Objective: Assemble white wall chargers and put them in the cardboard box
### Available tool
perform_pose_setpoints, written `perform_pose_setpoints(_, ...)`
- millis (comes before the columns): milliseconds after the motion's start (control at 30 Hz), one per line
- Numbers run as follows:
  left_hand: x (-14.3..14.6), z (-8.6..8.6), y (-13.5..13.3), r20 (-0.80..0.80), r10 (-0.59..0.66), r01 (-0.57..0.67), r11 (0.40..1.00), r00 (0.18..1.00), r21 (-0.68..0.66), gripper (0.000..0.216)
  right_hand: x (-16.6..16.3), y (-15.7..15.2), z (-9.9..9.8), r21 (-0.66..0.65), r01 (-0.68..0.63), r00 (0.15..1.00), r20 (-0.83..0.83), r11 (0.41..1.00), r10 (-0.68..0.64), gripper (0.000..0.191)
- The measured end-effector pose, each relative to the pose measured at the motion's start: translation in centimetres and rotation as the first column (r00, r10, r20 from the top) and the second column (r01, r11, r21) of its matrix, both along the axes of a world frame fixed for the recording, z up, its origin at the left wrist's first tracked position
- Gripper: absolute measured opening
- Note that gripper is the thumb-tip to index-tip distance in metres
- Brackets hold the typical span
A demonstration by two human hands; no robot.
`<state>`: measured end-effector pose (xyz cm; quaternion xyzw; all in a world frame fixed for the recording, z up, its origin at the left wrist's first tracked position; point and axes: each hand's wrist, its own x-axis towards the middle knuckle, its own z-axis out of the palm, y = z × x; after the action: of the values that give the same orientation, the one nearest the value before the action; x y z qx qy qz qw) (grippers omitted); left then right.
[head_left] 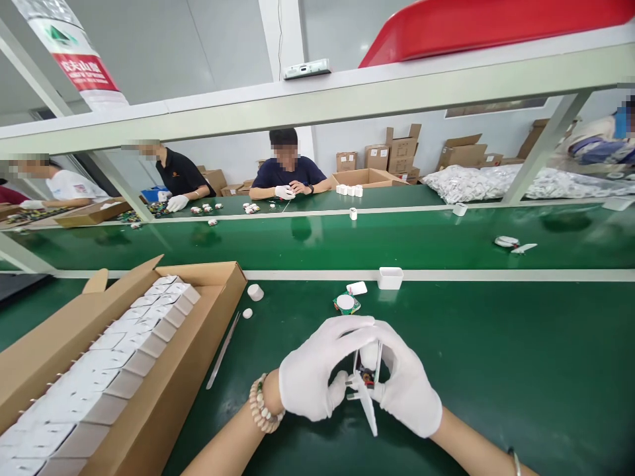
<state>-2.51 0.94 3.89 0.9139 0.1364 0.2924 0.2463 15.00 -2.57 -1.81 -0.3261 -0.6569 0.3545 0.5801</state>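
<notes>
Both my hands wear white gloves and meet low in the middle of the green table. My left hand (312, 377) and my right hand (409, 390) are closed together around a small white part with a circuit board inside (366, 378). A thin white flat piece (368, 410) sticks down from between them. Just beyond the hands lie a small green circuit board with a white round cap (346, 303), a small white flat piece (356, 288) and an open white plastic shell (390, 277).
An open cardboard box (198, 344) packed with rows of white casings sits at my left. A thin metal tool (223, 350) and two white caps (254, 292) lie beside it. Across the green belt (317, 241) other people sit working, with cardboard boxes and bagged white parts (471, 182).
</notes>
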Motion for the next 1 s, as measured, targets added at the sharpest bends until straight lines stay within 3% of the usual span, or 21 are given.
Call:
perform_pose_setpoints(133, -0.1, -0.3, 0.1, -0.018, 0.002, -0.002, 1.0, 1.0, -0.011, 0.085, 0.1, -0.1, -0.2, 0.035, 0.02, 0.999, 0.028, 0.999, -0.021, 0.059)
perform_pose_setpoints(333, -0.2, -0.9, 0.1, 0.014, -0.002, 0.001, 0.999, 1.0, 0.032, 0.087, 0.3, -0.2, -0.7, 0.055, 0.119, 0.989, 0.082, 0.991, -0.123, 0.075)
perform_pose_setpoints(700, 0.3, 0.2, 0.0, 0.071, 0.011, -0.015, 0.998, 0.997, 0.056, 0.083, 0.5, -0.3, -0.7, 0.015, 0.086, 0.993, 0.08, 0.996, -0.087, 0.079)
perform_pose_setpoints(1000, 0.6, 0.9, 0.2, 0.075, -0.004, 0.002, 1.0, 0.997, 0.026, 0.08, 0.5, -0.2, -0.7, -0.051, -0.021, 0.998, 0.049, 0.998, 0.024, 0.084)
